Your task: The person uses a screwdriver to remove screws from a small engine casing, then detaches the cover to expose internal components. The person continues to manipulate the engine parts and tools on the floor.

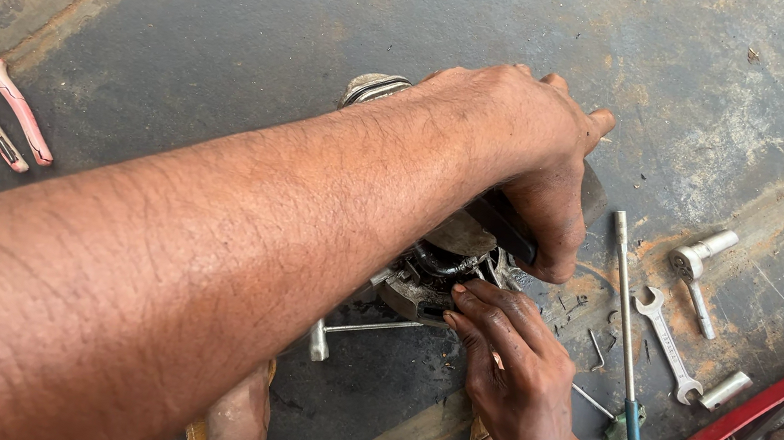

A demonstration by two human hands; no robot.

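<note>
My left arm crosses the view from the lower left, and my left hand (532,153) is closed around a dark tool handle (504,227) held over a greasy metal engine part (418,289) on the floor. My right hand (514,367) comes in from the bottom right, its fingertips gripping the near edge of that part. A thin metal rod (368,326) pokes out of the part toward the left. My left hand and forearm hide most of the part, and the working end of the tool is out of sight.
Pink-handled pliers (4,103) lie at the left. A blue-handled T-wrench (629,322), a spanner (666,345) and a socket piece (700,259) lie at the right. A red tray (758,411) of tools fills the bottom right corner. My sandalled foot (234,421) is at the bottom.
</note>
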